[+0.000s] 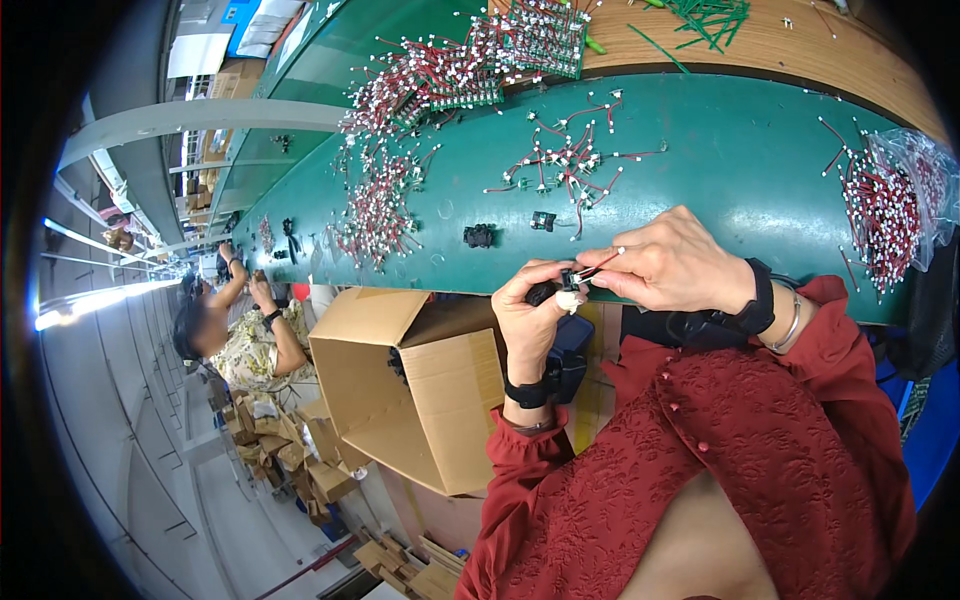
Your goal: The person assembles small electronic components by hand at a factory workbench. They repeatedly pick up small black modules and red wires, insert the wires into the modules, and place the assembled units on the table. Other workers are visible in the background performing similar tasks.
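Close together over the near edge of the green table (740, 130), my two hands meet. Pinched in my left hand (526, 318) is a small black plastic part (569, 279), and a whitish piece shows just below it. My right hand (680, 265) grips a short red-and-black wire lead (603, 264) between thumb and fingers, its white connector sticking up. The lead's other end is at the black part; whether it is attached I cannot tell. Beyond my hands lie a black part (480, 235), a smaller black piece (543, 221) and loose wire leads (570, 165).
A pile of wire leads (380, 205) lies to the left, with wired circuit boards (540, 42) behind. At the right, a clear plastic bag (925, 175) spills more leads. An open cardboard box (455, 425) stands below the table edge. Another person (262, 345) works farther left.
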A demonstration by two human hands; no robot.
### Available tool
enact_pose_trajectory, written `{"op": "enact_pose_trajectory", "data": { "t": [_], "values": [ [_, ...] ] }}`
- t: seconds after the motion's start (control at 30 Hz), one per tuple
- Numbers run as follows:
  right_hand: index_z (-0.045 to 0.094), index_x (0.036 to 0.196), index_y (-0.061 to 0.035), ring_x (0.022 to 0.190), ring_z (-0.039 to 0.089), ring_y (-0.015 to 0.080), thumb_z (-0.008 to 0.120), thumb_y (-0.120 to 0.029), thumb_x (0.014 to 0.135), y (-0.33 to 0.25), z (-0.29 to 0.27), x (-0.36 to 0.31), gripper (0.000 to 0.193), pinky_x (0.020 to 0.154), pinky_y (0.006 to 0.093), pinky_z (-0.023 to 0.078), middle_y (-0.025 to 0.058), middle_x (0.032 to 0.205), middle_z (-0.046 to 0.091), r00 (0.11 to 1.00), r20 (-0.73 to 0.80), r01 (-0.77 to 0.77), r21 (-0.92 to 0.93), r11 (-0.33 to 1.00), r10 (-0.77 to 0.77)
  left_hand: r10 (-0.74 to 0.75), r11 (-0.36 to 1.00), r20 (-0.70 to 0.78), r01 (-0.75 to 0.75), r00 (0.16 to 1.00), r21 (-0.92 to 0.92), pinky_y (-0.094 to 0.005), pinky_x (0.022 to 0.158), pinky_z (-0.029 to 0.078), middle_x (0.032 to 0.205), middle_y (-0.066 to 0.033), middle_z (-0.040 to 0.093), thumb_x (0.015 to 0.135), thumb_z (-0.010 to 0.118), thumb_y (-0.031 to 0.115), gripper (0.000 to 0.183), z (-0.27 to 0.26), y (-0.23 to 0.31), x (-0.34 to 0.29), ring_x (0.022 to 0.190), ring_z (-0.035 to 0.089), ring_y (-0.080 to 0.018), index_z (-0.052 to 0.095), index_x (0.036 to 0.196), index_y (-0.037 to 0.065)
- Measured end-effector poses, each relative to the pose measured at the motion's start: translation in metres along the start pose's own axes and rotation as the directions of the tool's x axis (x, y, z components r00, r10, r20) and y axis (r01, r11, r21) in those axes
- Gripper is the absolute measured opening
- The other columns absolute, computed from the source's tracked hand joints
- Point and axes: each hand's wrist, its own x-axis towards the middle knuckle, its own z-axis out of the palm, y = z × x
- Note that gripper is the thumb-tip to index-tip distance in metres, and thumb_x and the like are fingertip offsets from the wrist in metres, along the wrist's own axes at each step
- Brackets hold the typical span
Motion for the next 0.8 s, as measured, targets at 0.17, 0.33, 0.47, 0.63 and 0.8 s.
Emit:
{"op": "enact_pose_trajectory", "data": {
  "t": [0.17, 0.33, 0.47, 0.63, 0.8],
  "values": [
    [0.071, 0.102, -0.0163, 0.049, 0.056, 0.021, 0.067, -0.024, 0.081, 0.0, 0.0, -0.001, 0.023, 0.043, 0.0352, 0.039, 0.0003, 0.057, 0.054, 1.0, 0.029, -0.001, -0.028, 1.0, 0.001, 0.051, 0.987, -0.014, -0.048, 0.999, 0.153, -0.0267, 0.076, 0.05, 0.095, -0.0109, 0.067, 0.067, 0.077, -0.004, 0.032, 0.002, 0.004, -0.001, 0.085, 0.062, -0.0151, 0.068, 0.096, 0.0],
    [0.072, 0.1, -0.016, 0.049, 0.055, 0.0202, 0.068, -0.024, 0.08, 0.0, -0.002, -0.002, 0.022, 0.043, 0.0348, 0.04, -0.0003, 0.058, 0.053, 0.998, 0.059, 0.019, -0.072, 0.997, -0.015, 0.091, 0.964, 0.014, -0.092, 0.996, 0.25, -0.0267, 0.075, 0.05, 0.092, -0.0101, 0.068, 0.065, 0.079, -0.004, 0.031, 0.004, 0.008, 0.001, 0.083, 0.062, -0.0149, 0.068, 0.094, 0.0],
    [0.072, 0.092, -0.0155, 0.052, 0.057, 0.0236, 0.064, -0.027, 0.083, -0.003, -0.003, -0.004, 0.017, 0.047, 0.0379, 0.04, 0.0011, 0.061, 0.056, 0.994, 0.105, -0.011, -0.09, 0.996, 0.02, 0.057, 0.95, 0.026, -0.062, 0.998, 0.306, -0.0274, 0.074, 0.051, 0.091, -0.0104, 0.068, 0.064, 0.079, -0.005, 0.03, 0.005, 0.013, -0.001, 0.081, 0.063, -0.0154, 0.069, 0.092, -0.001],
    [0.072, 0.089, -0.0143, 0.052, 0.058, 0.0243, 0.064, -0.026, 0.082, -0.005, -0.003, -0.006, 0.016, 0.047, 0.0375, 0.042, 0.0019, 0.061, 0.056, 0.994, 0.108, 0.006, -0.12, 0.993, 0.007, 0.018, 0.958, 0.017, -0.022, 1.0, 0.285, -0.0279, 0.073, 0.051, 0.088, -0.0108, 0.069, 0.063, 0.079, -0.005, 0.03, 0.005, 0.01, -0.002, 0.078, 0.063, -0.016, 0.069, 0.091, -0.001],
    [0.07, 0.094, -0.0152, 0.048, 0.056, 0.0216, 0.07, -0.022, 0.077, -0.005, 0.002, -0.007, 0.018, 0.043, 0.0344, 0.042, 0.0009, 0.058, 0.049, 0.997, 0.045, 0.068, -0.126, 0.99, -0.063, 0.009, 0.977, 0.008, -0.011, 1.0, 0.215, -0.0279, 0.072, 0.051, 0.086, -0.0105, 0.069, 0.063, 0.078, -0.006, 0.029, 0.003, 0.005, -0.006, 0.077, 0.064, -0.0161, 0.07, 0.09, -0.001]
  ]
}}
